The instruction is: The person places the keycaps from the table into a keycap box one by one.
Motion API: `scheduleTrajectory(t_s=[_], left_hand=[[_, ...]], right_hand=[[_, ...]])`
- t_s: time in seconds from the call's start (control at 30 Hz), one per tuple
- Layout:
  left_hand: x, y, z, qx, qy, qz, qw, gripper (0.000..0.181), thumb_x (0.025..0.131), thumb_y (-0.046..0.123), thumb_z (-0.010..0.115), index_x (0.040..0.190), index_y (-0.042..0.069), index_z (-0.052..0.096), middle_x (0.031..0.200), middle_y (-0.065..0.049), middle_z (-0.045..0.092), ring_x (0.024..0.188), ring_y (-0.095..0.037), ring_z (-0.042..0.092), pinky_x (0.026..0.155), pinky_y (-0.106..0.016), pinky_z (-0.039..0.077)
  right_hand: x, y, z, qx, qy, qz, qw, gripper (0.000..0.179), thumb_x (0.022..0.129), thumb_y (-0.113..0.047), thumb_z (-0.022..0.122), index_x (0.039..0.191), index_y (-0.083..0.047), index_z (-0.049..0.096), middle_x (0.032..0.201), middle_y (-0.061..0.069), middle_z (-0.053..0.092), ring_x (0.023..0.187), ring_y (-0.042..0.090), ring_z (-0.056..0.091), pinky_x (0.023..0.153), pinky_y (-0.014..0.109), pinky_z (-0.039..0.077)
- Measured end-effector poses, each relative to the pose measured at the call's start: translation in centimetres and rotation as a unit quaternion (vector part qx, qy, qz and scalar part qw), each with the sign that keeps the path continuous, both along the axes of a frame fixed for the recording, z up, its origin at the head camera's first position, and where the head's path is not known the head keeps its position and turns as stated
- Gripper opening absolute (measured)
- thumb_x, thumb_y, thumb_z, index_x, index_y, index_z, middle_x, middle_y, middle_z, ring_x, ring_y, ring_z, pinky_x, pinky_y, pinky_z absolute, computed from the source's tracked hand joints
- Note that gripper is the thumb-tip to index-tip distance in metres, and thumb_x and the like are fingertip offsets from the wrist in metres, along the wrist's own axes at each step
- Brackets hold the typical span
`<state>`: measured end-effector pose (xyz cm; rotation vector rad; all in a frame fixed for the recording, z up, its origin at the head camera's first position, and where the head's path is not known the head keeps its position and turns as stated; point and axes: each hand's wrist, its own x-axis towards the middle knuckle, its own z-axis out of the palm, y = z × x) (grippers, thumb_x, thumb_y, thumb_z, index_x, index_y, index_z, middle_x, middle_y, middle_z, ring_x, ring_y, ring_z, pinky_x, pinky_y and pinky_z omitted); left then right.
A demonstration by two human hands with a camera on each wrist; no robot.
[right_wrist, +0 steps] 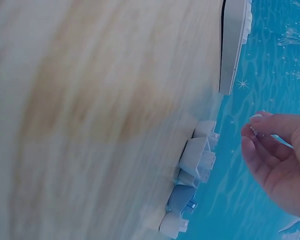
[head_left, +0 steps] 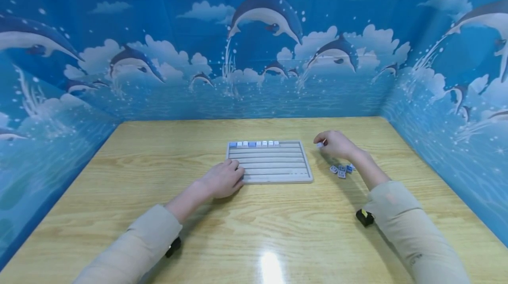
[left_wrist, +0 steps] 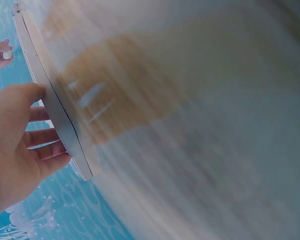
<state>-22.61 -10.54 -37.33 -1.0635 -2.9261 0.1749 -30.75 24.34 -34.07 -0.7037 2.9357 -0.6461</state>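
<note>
A pale grey keycap tray with long parallel rows lies on the table. Along its back row stand several white and blue-violet keycaps. My left hand grips the tray's near left corner, its thumb against the front edge and its fingers over the left end, as the left wrist view shows. To the right of the tray, my right hand is raised over the table and pinches a white keycap between thumb and fingertips. Below that hand lies a small group of loose white and blue keycaps, seen side-on in the right wrist view.
The wood-grain table is bordered at the back and sides by a blue curtain printed with dolphins. A small black device sits under the right sleeve, and another black device under the left one.
</note>
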Motion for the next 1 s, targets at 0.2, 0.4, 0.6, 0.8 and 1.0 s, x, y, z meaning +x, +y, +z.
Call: scheduleTrajectory(t_s=[0.2, 0.4, 0.6, 0.8, 1.0], left_hand=[[0.1, 0.0, 0.1, -0.002, -0.004, 0.004, 1.0, 0.026, 0.096, 0.033, 0.048, 0.104, 0.01, 0.058, 0.092, -0.005, 0.048, 0.085, -0.018, 0.046, 0.075, -0.034, 0.043], [0.0, 0.1, 0.0, -0.002, -0.003, 0.006, 1.0, 0.026, 0.096, 0.033, 0.049, 0.105, 0.01, 0.058, 0.093, -0.005, 0.049, 0.085, -0.018, 0.046, 0.075, -0.034, 0.043], [-0.1, 0.0, 0.0, -0.001, 0.0, 0.005, 1.0, 0.026, 0.096, 0.033, 0.049, 0.104, 0.01, 0.058, 0.093, -0.005, 0.048, 0.085, -0.018, 0.046, 0.074, -0.033, 0.043], [-0.1, 0.0, 0.0, 0.001, -0.004, 0.004, 1.0, 0.026, 0.096, 0.032, 0.048, 0.104, 0.01, 0.058, 0.091, -0.004, 0.048, 0.083, -0.017, 0.045, 0.073, -0.033, 0.043], [-0.1, 0.0, -0.1, 0.003, -0.004, 0.001, 1.0, 0.026, 0.096, 0.032, 0.048, 0.104, 0.009, 0.058, 0.092, -0.004, 0.048, 0.084, -0.018, 0.045, 0.073, -0.033, 0.043]], right_hand=[[-0.1, -0.2, -0.1, 0.004, 0.012, 0.006, 0.9999, 0.025, 0.08, 0.005, 0.059, 0.104, 0.007, 0.063, 0.097, 0.018, 0.064, 0.09, 0.032, 0.059, 0.08, 0.044, 0.048], [-0.2, -0.8, 0.0, -0.001, 0.01, 0.008, 0.9999, 0.027, 0.08, 0.006, 0.055, 0.106, 0.006, 0.061, 0.101, 0.019, 0.063, 0.091, 0.031, 0.059, 0.079, 0.044, 0.048], [-0.4, -1.6, 0.2, -0.019, 0.016, 0.019, 0.9995, 0.027, 0.08, 0.008, 0.056, 0.107, 0.008, 0.061, 0.1, 0.02, 0.063, 0.09, 0.031, 0.059, 0.08, 0.043, 0.048], [-0.6, -2.6, 0.4, -0.025, 0.007, 0.021, 0.9994, 0.027, 0.082, 0.007, 0.057, 0.109, 0.009, 0.059, 0.102, 0.021, 0.061, 0.088, 0.029, 0.059, 0.078, 0.042, 0.049], [-1.0, -3.7, 0.6, -0.016, 0.025, 0.043, 0.9986, 0.03, 0.082, 0.006, 0.059, 0.112, 0.007, 0.061, 0.103, 0.02, 0.063, 0.09, 0.03, 0.06, 0.08, 0.042, 0.048]])
